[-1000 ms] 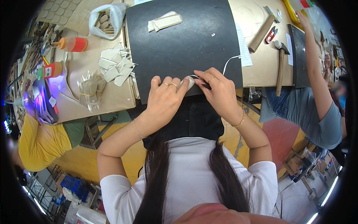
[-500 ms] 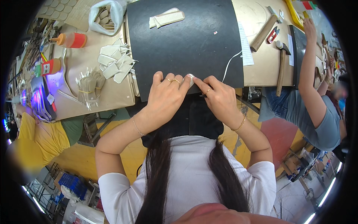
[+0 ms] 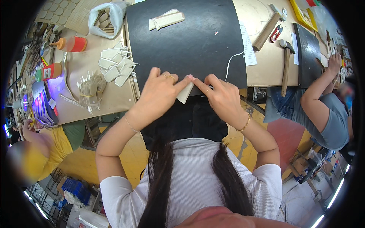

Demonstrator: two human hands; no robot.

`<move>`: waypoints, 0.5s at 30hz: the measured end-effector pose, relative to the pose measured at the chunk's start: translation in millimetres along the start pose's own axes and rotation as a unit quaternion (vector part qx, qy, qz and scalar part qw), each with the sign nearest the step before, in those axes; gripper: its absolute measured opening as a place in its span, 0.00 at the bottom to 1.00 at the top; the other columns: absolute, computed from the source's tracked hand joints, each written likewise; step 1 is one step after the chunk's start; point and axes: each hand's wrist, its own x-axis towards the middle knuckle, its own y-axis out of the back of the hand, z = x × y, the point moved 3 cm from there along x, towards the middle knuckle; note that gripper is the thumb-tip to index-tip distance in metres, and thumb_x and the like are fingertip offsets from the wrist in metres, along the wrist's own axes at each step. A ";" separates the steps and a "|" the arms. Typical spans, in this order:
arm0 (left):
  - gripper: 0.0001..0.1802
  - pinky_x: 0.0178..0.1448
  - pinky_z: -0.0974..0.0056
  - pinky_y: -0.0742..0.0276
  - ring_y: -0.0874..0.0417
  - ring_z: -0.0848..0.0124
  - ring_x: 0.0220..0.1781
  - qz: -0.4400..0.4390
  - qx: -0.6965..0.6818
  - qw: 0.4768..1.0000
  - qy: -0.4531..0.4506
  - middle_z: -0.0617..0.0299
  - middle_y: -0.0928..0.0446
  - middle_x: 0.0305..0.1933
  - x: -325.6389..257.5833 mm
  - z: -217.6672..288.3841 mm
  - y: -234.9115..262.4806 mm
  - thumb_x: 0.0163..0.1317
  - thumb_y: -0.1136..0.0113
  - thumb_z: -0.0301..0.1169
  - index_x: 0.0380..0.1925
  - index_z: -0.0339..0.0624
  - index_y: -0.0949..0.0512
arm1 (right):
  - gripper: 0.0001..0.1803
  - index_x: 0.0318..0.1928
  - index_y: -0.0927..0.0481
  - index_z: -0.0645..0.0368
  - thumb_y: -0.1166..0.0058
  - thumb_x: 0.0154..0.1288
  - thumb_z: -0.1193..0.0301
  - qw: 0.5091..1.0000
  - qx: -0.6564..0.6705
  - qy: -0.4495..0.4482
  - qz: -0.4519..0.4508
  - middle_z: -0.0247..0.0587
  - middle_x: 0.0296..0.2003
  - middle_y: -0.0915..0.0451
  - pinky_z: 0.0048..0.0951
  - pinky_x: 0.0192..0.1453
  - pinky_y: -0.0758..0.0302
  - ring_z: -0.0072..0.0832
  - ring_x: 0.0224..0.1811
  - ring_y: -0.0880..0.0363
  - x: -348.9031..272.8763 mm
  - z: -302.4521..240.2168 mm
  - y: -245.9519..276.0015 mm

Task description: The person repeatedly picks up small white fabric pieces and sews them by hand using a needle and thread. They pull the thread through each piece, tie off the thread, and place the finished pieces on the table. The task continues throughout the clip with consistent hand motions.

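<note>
A cream strip with a jagged lower edge (image 3: 184, 95) hangs at the near edge of the black mat (image 3: 182, 49), slanting down below my fingers. My left hand (image 3: 159, 93) pinches it along its upper part, thumb hidden underneath. The fingertips of my right hand (image 3: 222, 97) meet the left ones at the strip's top end. Its other fingers are curled, and what lies under them is hidden. Farther up the mat rest a few similar cream strips (image 3: 167, 19), overlapping. A white cord (image 3: 229, 68) runs across the mat beside my right hand.
Left of the mat lie cream tabs with cords (image 3: 118, 66), a banded beige bundle (image 3: 91, 89), glue bottles (image 3: 74, 44) and a bag of beige pieces (image 3: 104, 22). On the right are a hammer (image 3: 286, 64), a wooden roller (image 3: 266, 32) and red snips (image 3: 276, 33). Two people sit alongside.
My left hand has shifted slightly left and the strip now shows below the fingers, where it was mostly covered. The co-worker's raised arm on the right has come down.
</note>
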 end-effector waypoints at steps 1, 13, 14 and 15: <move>0.23 0.53 0.57 0.35 0.19 0.66 0.45 0.005 0.003 1.000 0.001 0.63 0.21 0.40 -1.0 -4.6 0.6 0.62 0.38 0.29 0.58 0.49 0.17 | 0.27 0.61 0.15 0.50 0.40 0.58 0.78 1.000 0.008 0.003 0.005 0.32 0.37 0.24 0.28 0.31 0.21 0.27 0.28 0.19 6.1 1.4 -2.0; 0.20 0.51 0.55 0.38 0.25 0.67 0.40 0.172 0.006 0.982 0.080 0.66 0.27 0.36 -10.9 0.4 -11.9 0.61 0.28 0.39 0.52 0.49 0.15 | 0.17 0.49 0.11 0.55 0.34 0.58 0.80 0.984 0.140 -0.087 0.063 0.33 0.36 0.18 0.33 0.36 0.19 0.34 0.32 0.15 25.1 2.0 2.4; 0.19 0.52 0.55 0.38 0.25 0.67 0.41 0.174 0.006 0.981 0.082 0.66 0.27 0.36 -11.3 0.8 -12.3 0.62 0.29 0.40 0.52 0.49 0.16 | 0.18 0.49 0.11 0.55 0.34 0.57 0.81 0.985 0.140 -0.088 0.057 0.34 0.36 0.18 0.34 0.36 0.19 0.34 0.32 0.15 21.9 -0.9 1.7; 0.19 0.52 0.55 0.39 0.25 0.67 0.41 0.173 0.003 0.981 0.084 0.66 0.27 0.37 -11.3 0.9 -12.5 0.62 0.29 0.40 0.52 0.49 0.16 | 0.18 0.49 0.11 0.56 0.34 0.57 0.81 0.985 0.139 -0.090 0.052 0.34 0.36 0.18 0.34 0.36 0.19 0.34 0.32 0.15 18.9 -3.8 0.8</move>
